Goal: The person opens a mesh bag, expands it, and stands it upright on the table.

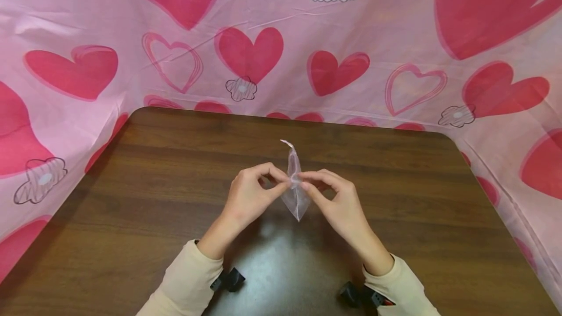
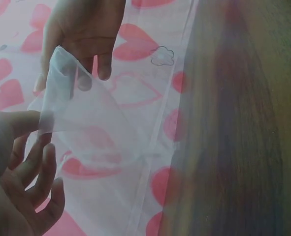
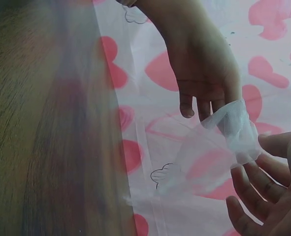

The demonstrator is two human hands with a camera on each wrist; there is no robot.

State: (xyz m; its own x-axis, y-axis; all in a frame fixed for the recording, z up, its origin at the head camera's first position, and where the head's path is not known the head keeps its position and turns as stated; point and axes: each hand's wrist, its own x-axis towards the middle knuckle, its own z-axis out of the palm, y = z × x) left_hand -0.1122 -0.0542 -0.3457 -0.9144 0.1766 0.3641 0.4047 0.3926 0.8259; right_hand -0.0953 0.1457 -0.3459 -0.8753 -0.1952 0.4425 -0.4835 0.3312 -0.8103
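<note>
A small, sheer white mesh pouch (image 1: 298, 206) is held up above the table between both hands. Its thin, twisted tip points away from me, and the lower part hangs to a point. My left hand (image 1: 250, 194) pinches one side between thumb and index finger. On the opposite side, the thumb and index finger of my right hand (image 1: 338, 199) pinch the fabric. The left wrist view shows the see-through pouch (image 2: 93, 113) spread out beyond my left hand (image 2: 27, 172). In the right wrist view, my right hand (image 3: 268, 182) grips the edge of the pouch (image 3: 204, 152), its other fingers loosely bent.
Beneath the hands lies a dark brown wooden table (image 1: 175, 160). A pink cloth with red hearts (image 1: 338, 72) rises behind the table and along both sides. Small black wrist cameras (image 1: 234, 279) sit at the cuffs of the beige sleeves (image 1: 189, 277).
</note>
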